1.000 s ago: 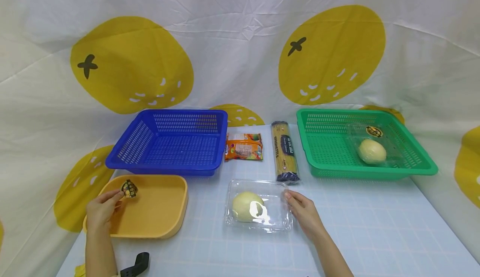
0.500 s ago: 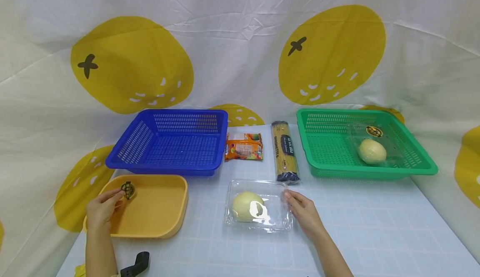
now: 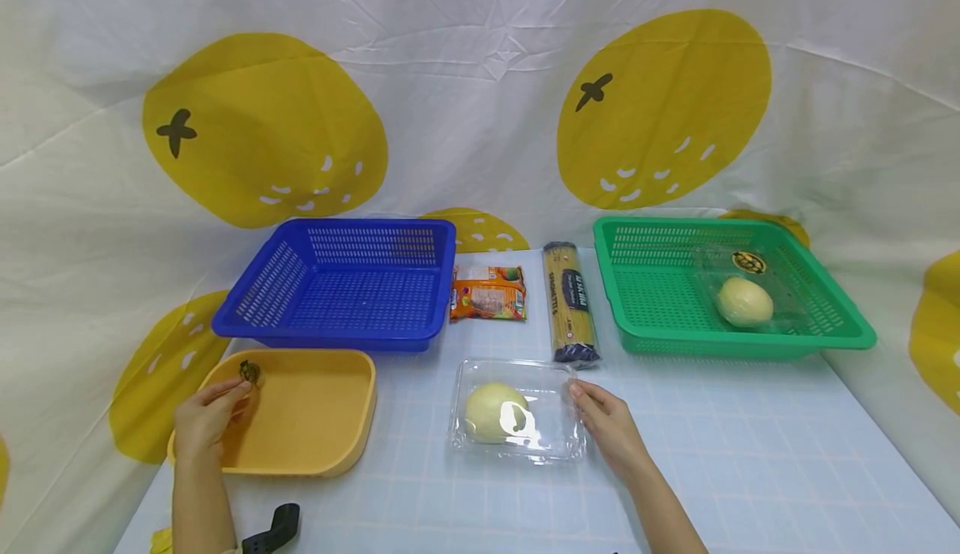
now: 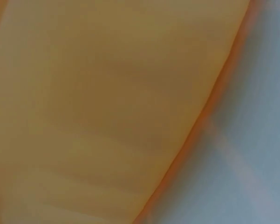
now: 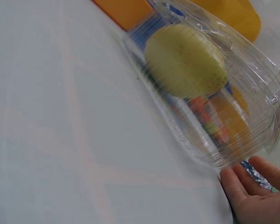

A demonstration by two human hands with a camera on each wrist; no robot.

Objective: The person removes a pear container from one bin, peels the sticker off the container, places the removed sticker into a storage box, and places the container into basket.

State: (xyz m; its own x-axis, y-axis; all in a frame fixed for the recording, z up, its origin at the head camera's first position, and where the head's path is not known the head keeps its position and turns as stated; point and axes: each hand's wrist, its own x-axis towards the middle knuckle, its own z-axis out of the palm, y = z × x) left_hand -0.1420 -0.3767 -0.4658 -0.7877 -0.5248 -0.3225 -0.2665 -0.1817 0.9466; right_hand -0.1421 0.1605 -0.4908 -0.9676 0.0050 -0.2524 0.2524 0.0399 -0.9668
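My left hand (image 3: 208, 416) pinches a small black-and-gold sticker (image 3: 251, 371) between thumb and fingertips, over the yellow tray (image 3: 322, 421). The sticker looks turned partly edge-on or curled. In the left wrist view, only the blurred yellow tray (image 4: 107, 93) and the tablecloth show; the hand is out of sight there. My right hand (image 3: 611, 425) grips the right edge of a clear plastic clamshell box (image 3: 551, 412), thumb on top and fingers at its side. Inside the box lies a pale yellow-green, round fruit or vegetable (image 3: 491, 414), also seen through the box wall in the right wrist view.
Behind the yellow tray stands a blue basket (image 3: 333, 343). An orange snack packet (image 3: 487, 294) and a spaghetti pack (image 3: 568, 304) lie at the middle back. A green basket (image 3: 675, 344) at right holds a similar box (image 3: 783, 308) with a black-and-gold sticker.
The sticker in my left fingers has turned and now shows a smaller face, close to the fingertips. My right hand and the clamshell box have stayed in place.
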